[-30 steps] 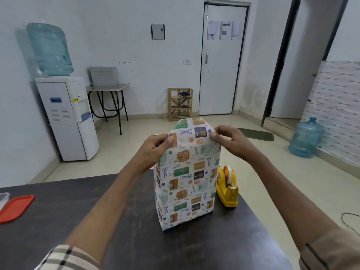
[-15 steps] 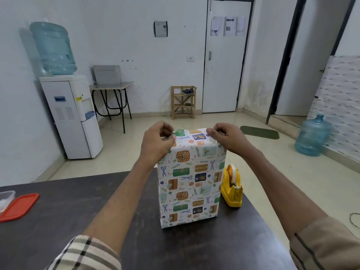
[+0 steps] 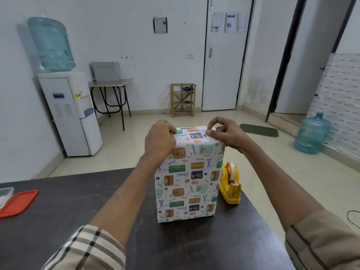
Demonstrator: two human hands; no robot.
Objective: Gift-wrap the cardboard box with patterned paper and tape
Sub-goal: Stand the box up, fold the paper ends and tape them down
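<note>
Tall rectangular box (image 3: 187,182) stands upright, long axis vertical, on the dark matte counter (image 3: 78,211), directly ahead of me and centred between my forearms. Its near face and top are covered by white patterned paper (image 3: 194,136) printed with gifts, scissors and sprigs; no cardboard is visible. Both hands are at the top end, apart, one at each upper corner. Left hand (image 3: 160,140): fingers curled over the top left edge, holding the folded paper down; knuckles face me, so the exact fingertip contact is partly hidden. Right hand (image 3: 226,133): thumb and forefinger pinch the paper at the top right corner. The top flap appears folded flat. I see no tape on it, though its far edge is out of sight. Judgement: the next step is taping this end, and that turns on the yellow plastic tape dispenser (image 3: 229,186), which sits on the counter just beside the box's lower right side, below and nearer my right hand; the left would then hold the fold alone. The counter also carries a flat red plastic lid (image 3: 18,202) and a clear plastic container (image 3: 5,193) at the far left, well apart from the work. Room beyond: white water cooler (image 3: 68,114) by the left wall, small wooden rack (image 3: 183,100), white door (image 3: 224,65), blue water bottle (image 3: 311,135) on the floor at right.
</note>
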